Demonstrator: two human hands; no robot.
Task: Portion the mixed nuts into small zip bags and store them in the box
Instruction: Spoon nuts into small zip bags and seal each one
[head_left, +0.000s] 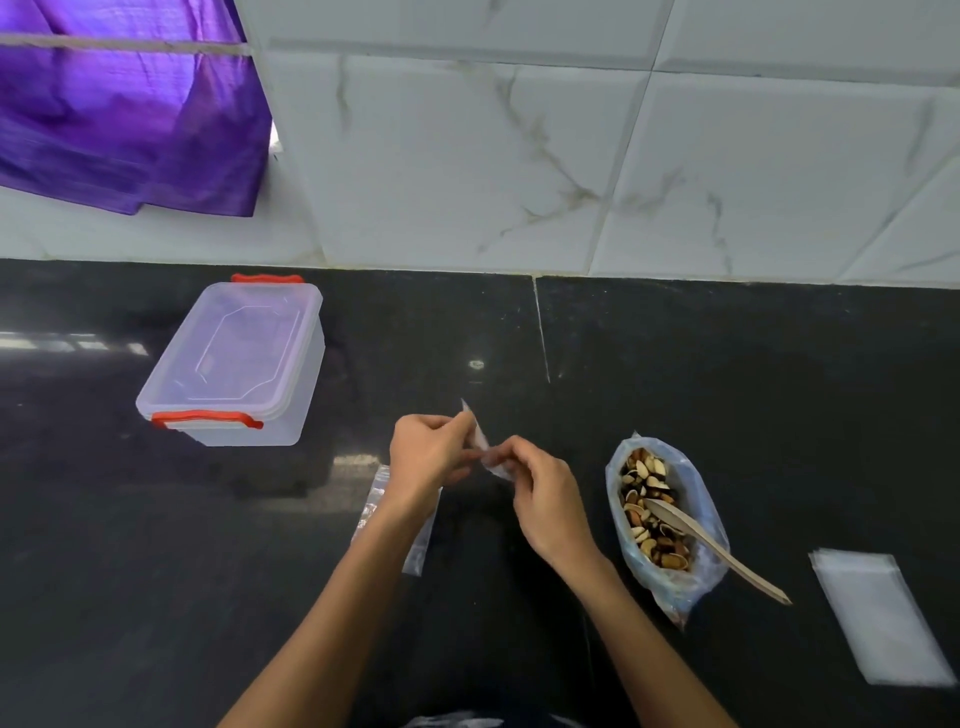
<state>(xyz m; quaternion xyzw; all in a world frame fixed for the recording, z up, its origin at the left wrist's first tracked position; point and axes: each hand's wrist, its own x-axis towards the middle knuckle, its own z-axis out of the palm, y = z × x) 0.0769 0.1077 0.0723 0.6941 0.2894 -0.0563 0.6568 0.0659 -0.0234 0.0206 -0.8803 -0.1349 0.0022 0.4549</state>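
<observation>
Bag-opening step: left hand (426, 457) and right hand (540, 493) both pinch one small zip bag (480, 441) above the tabletop (727, 364), grip narrow on its edges. Nut bag (667, 514) with spoon (711, 543) sits just right of the hands; lidded box (236, 364) well left. Next move, as I judge it: spread the mouth, scoop nuts in.

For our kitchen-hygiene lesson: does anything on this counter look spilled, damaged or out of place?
Nothing stands out. The nuts stay inside their open bag with the spoon resting in it, the box sits closed, and both hands pinch a small zip bag.
</observation>
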